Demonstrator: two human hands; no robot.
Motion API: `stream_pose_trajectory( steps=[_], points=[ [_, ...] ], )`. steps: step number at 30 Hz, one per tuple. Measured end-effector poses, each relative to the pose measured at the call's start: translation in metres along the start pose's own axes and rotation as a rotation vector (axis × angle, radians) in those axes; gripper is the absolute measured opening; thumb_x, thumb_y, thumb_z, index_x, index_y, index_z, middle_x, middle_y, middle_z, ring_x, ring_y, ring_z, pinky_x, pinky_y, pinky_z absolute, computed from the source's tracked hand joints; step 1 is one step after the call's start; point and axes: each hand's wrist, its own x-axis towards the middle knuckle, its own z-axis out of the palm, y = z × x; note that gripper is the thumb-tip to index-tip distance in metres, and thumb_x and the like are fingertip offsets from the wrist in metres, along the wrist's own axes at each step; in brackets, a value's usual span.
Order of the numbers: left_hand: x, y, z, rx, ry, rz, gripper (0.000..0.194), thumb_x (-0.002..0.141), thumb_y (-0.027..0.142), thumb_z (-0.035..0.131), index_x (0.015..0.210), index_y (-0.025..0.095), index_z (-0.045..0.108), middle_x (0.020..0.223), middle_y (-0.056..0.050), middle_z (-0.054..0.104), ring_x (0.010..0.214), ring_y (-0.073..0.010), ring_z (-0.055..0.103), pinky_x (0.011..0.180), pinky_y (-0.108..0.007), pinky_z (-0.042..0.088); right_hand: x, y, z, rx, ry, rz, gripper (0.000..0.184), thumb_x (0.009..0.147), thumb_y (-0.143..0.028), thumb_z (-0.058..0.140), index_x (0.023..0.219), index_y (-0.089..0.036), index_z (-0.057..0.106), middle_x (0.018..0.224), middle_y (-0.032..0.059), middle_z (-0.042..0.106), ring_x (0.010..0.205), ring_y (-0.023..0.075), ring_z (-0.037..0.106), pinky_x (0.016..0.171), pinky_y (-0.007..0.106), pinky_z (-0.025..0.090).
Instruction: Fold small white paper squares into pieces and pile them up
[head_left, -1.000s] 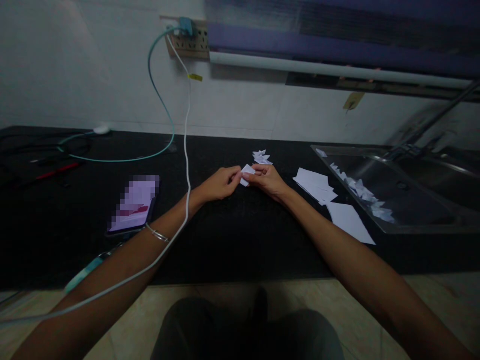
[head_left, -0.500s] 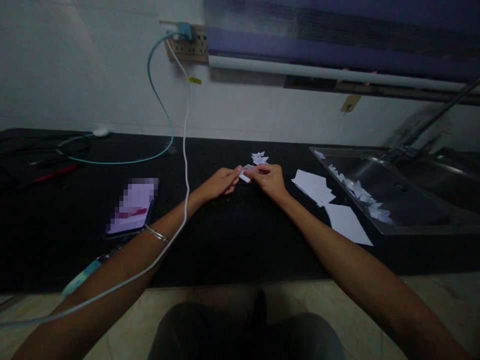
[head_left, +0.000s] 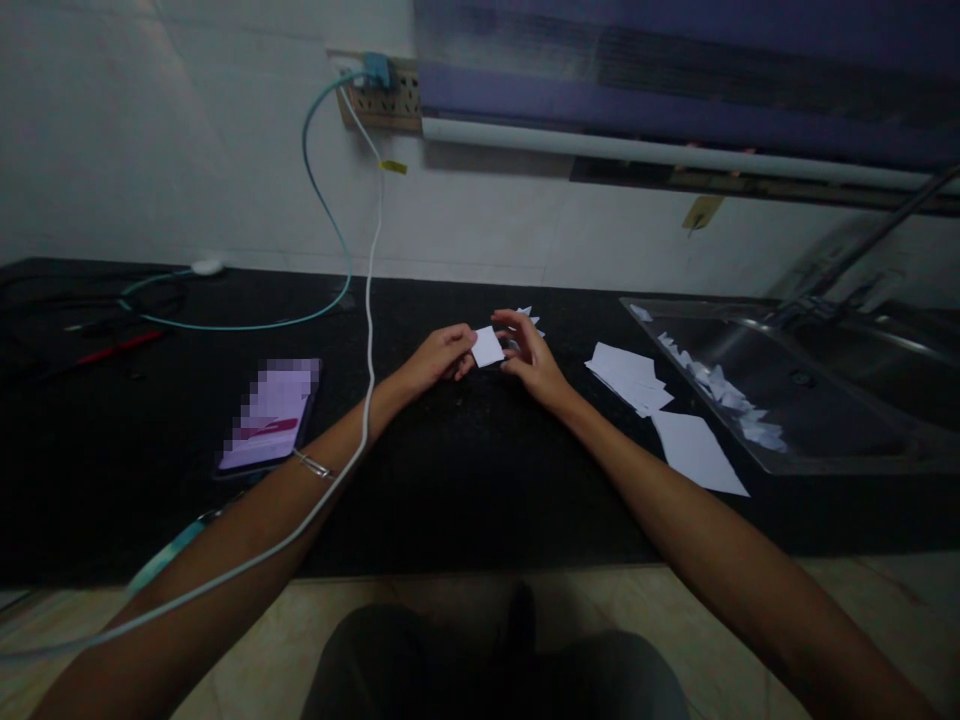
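A small white square of folded paper point(head_left: 487, 347) is pinched by its left corner between the thumb and fingers of my left hand point(head_left: 444, 355). My right hand point(head_left: 530, 358) is at the paper's right side, its thumb and fingers apart in a loose curve; whether a fingertip touches the edge is hard to tell. Behind the right fingers lie pointed folded paper pieces point(head_left: 534, 322), partly hidden. To the right of my right hand are several white paper sheets point(head_left: 628, 373) and a larger sheet point(head_left: 699, 452) on the black counter.
A steel sink point(head_left: 832, 410) is at right, with a row of folded papers point(head_left: 724, 392) along its left rim. At left lies a phone point(head_left: 274, 420). A white cable point(head_left: 370, 330) hangs from the wall socket point(head_left: 397, 100) across my left forearm. A red pen-like object point(head_left: 131, 345) lies far left.
The paper has turned from a tilted, partly covered strip to a flat square facing up. My right fingers have spread from their pinch on it, while my left hand keeps its hold.
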Motion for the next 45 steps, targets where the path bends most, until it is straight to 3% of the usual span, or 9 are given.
stream_pose_trajectory(
  steps=[6,11,18,25,30,45],
  points=[
    [-0.002,0.001,-0.001,0.084,-0.028,0.093,0.043,0.094,0.054,0.058,0.070,0.019,0.054,0.053,0.005,0.049,0.048,-0.0080,0.043,0.051,-0.024,0.034,0.004,0.006,0.003,0.023,0.084,0.123,0.042,0.077,-0.045,0.079,0.112,-0.026,0.065,0.113,0.0075,0.071,0.104,0.0241,0.066,0.097,0.044,0.055],
    [-0.001,-0.002,0.002,0.104,-0.010,0.078,0.040,0.093,0.052,0.062,0.073,0.018,0.061,0.053,0.005,0.047,0.046,-0.0071,0.039,0.047,-0.023,0.026,0.006,0.010,0.000,-0.016,0.145,0.121,0.035,0.072,-0.050,0.083,0.090,-0.022,0.071,0.089,0.0048,0.072,0.086,0.0214,0.068,0.087,0.042,0.057],
    [-0.004,0.003,0.003,0.045,-0.019,0.002,0.028,0.091,0.037,0.065,0.071,0.019,0.061,0.054,0.004,0.049,0.047,-0.0075,0.043,0.049,-0.024,0.030,0.006,0.012,-0.001,-0.011,0.228,0.122,0.029,0.072,-0.045,0.083,0.085,-0.021,0.074,0.085,0.0046,0.073,0.079,0.0196,0.068,0.080,0.039,0.058],
    [-0.004,0.000,0.002,0.032,-0.032,0.022,0.026,0.091,0.032,0.063,0.069,0.018,0.059,0.053,0.005,0.049,0.047,-0.0076,0.044,0.051,-0.024,0.031,0.005,0.003,0.001,-0.070,0.230,0.094,0.025,0.073,-0.041,0.081,0.083,-0.019,0.073,0.081,0.0047,0.074,0.074,0.0186,0.068,0.076,0.037,0.056],
    [-0.004,0.004,0.002,0.038,-0.060,0.040,0.032,0.095,0.032,0.056,0.066,0.018,0.056,0.051,0.004,0.049,0.047,-0.0078,0.044,0.052,-0.023,0.033,0.003,-0.001,0.003,-0.108,0.213,0.072,0.021,0.076,-0.039,0.079,0.081,-0.019,0.073,0.079,0.0044,0.074,0.074,0.0187,0.068,0.072,0.035,0.055],
    [-0.004,-0.002,0.001,0.054,-0.061,0.062,0.036,0.098,0.039,0.057,0.069,0.018,0.055,0.054,0.004,0.050,0.048,-0.0073,0.044,0.052,-0.022,0.032,0.000,-0.004,0.005,-0.172,0.225,0.032,0.014,0.080,-0.032,0.075,0.084,-0.019,0.075,0.082,0.0048,0.075,0.075,0.0186,0.069,0.069,0.033,0.056]
  ],
)
